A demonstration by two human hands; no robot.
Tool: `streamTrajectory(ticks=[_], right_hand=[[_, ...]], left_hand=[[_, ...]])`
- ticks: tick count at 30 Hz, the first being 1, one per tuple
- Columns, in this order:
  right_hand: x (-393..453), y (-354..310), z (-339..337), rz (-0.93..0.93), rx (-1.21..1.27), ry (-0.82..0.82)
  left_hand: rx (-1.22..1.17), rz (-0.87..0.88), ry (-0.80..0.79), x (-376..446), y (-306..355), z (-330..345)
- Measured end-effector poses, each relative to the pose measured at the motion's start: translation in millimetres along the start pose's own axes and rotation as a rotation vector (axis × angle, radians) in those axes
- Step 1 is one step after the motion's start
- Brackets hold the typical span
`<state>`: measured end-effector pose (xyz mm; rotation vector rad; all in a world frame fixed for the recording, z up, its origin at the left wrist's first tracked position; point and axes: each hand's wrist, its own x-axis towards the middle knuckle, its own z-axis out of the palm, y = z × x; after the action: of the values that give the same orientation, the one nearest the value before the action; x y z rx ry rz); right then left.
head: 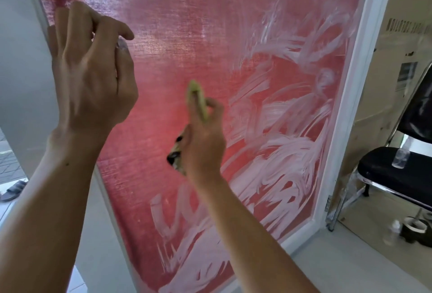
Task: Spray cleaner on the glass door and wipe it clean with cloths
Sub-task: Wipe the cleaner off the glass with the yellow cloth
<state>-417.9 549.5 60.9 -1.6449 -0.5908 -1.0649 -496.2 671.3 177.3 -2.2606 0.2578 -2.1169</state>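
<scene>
Red backing shows through the glass door (182,42), with white streaks of smeared cleaner all over its right and lower parts, so the wiping looks only part done. Only the one head view here. The right hand (203,143) is up against the pane around the middle, fingers curled round a yellow-green cloth (198,98) that pokes out the top of the grip, with something dark and patterned sticking out under the palm (can't tell if it's the same cloth or a second one). Held bunched like that probably so the pad pushes flat on the glass. The left hand (93,63) sits higher, at the door's left edge (44,23), fingers bent and seemingly hooked on it, likely steadying the door; something small and shiny sits by its thumb, too blurry to call. Off to the right there's a black folding chair (395,173) with a clear bottle (400,158) on the seat, well away from both hands, maybe the sprayer.
</scene>
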Motion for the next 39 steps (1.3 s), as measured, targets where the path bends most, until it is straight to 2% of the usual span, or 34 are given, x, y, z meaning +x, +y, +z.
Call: streamTrajectory(ticks=[3,5,6,9,10,12,14,17,18,20,22,25,28,31,33,34,39], right_hand=[[23,15,-5,0.1,-0.062,0.18],[15,5,5,0.098,-0.135,0.158],[3,-9,14,0.046,-0.166,0.065],[-35,-43,26,-0.367,-0.104,-0.164],[-42,-46,29,-0.466,-0.142,-0.215],[-38,-32,27,-0.524,-0.104,-0.214],[-24,-17,20,-0.421,-0.09,-0.168],[4,4,-2,-0.037,0.019,-0.001],[12,9,-7,-0.01,0.008,0.041],[19,17,-13,-0.065,0.005,0.006],[21,19,-26,0.003,0.176,-0.085],[25,32,-57,0.267,0.463,-0.139],[24,44,-91,0.406,0.601,-0.16],[23,53,-119,0.537,0.731,-0.183],[23,54,-135,0.588,0.819,-0.173],[22,54,-141,0.599,0.85,-0.163],[20,51,-167,0.632,0.927,-0.146]], left_hand=[[0.009,-0.011,0.0,0,1,1],[0.011,0.003,-0.001,0,2,2],[0.018,0.01,-0.002,0,1,2],[0.03,0.006,-0.025,0,-1,2],[0.023,0.003,-0.038,0,-3,2],[-0.005,0.005,-0.04,0,-4,2],[-0.025,0.01,-0.023,1,-2,1],[-0.021,-0.012,-0.021,-1,-1,3],[-0.008,-0.027,-0.026,-1,-1,3],[0.008,-0.053,-0.045,-1,-2,3],[-0.009,-0.038,-0.041,-2,0,1],[-0.047,0.008,-0.032,-3,-4,4],[-0.111,0.003,-0.062,-4,-17,7],[-0.214,0.02,-0.069,-11,11,7],[-0.296,0.029,-0.185,-21,47,11],[-0.391,-0.024,-0.293,-26,62,17],[-0.973,-0.609,-0.847,-42,118,43]])
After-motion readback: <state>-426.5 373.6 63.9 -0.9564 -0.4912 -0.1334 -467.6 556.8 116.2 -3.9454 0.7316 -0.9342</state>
